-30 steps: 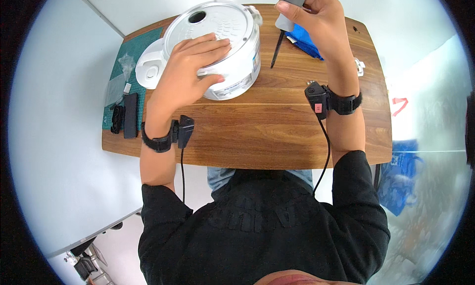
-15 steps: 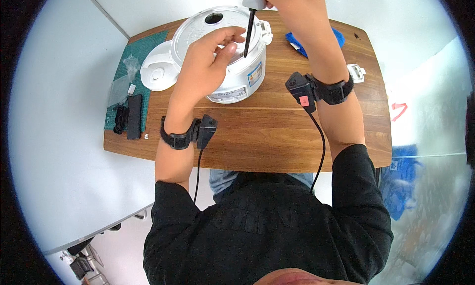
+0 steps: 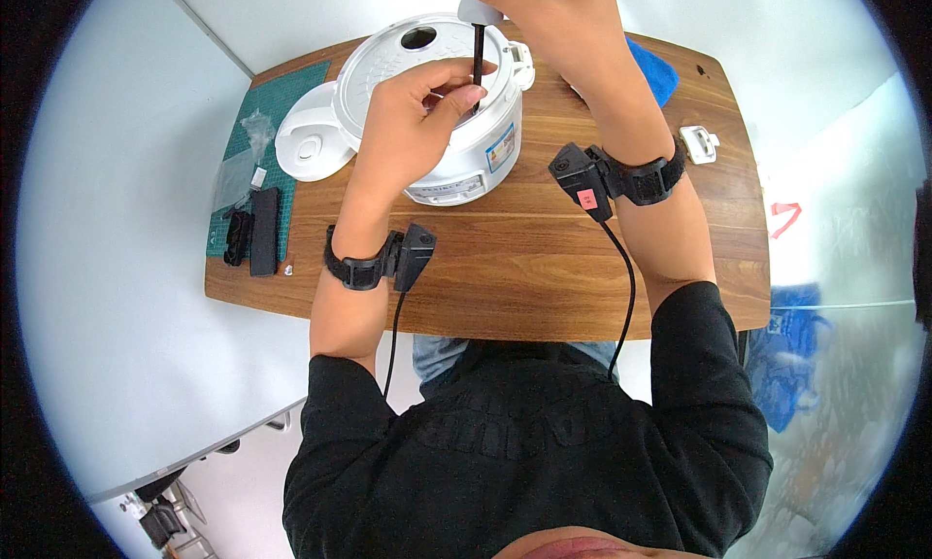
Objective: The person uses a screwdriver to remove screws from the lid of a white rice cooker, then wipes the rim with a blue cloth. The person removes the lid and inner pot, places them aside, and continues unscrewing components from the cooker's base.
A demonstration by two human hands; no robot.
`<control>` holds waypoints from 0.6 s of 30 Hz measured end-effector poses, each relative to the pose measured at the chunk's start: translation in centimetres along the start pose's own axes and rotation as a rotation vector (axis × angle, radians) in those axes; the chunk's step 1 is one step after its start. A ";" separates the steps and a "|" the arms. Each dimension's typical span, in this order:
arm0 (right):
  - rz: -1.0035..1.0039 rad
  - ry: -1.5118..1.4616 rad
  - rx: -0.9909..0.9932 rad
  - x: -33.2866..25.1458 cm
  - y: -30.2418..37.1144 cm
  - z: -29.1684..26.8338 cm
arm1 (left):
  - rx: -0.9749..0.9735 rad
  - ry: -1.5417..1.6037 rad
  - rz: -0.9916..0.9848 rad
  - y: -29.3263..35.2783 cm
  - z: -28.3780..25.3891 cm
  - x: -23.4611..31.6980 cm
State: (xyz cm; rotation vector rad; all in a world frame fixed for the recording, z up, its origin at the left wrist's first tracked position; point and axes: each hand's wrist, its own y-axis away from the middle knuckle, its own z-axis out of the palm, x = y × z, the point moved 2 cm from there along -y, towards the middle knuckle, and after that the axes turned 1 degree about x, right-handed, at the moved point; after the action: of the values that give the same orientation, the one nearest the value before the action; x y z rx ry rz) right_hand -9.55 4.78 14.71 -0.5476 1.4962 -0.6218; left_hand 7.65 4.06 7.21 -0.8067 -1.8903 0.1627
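A white round appliance that looks like a rice cooker [image 3: 505, 122] stands at the back of the wooden table, its top ribbed with a dark round hole. A screwdriver [image 3: 479, 46] with a grey handle and black shaft points down, nearly upright, at the near rim of that top. My right hand [image 3: 539, 5] is closed round its handle, partly cut off by the upper edge. Thumb and fingers of my left hand [image 3: 417, 112] close about the lower shaft, just over the rim. They hide the screwdriver's tip in part, and any screw there cannot be made out.
A white rounded cover [image 3: 313, 136] sits against the cooker's left side. On a green cutting mat [image 3: 301, 81] lie a clear plastic bag [image 3: 233, 175] and black cases [image 3: 263, 231]. Right of my right arm are a blue cloth [image 3: 655, 73] and a small white part [image 3: 699, 144].
My right hand has moved a little left with the screwdriver, which now stands more upright. My left hand's fingers have shifted right and closed round the shaft.
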 end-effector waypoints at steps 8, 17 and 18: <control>0.019 0.039 -0.038 -0.6 0.1 0.3 | 0.005 0.052 -0.016 0.1 -0.1 -0.2; -0.011 0.044 -0.260 0.1 -0.9 -0.9 | -0.019 0.061 0.027 -0.4 -0.4 -0.2; 0.017 0.044 -0.297 0.0 -1.1 -1.0 | -0.022 0.062 0.038 -0.5 -0.5 -0.3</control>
State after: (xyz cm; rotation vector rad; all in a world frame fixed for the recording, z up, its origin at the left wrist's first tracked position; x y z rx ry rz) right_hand -10.58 4.04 15.40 -0.7511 1.6450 -0.4020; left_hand 7.89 3.34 7.40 -0.8530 -1.8222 0.1391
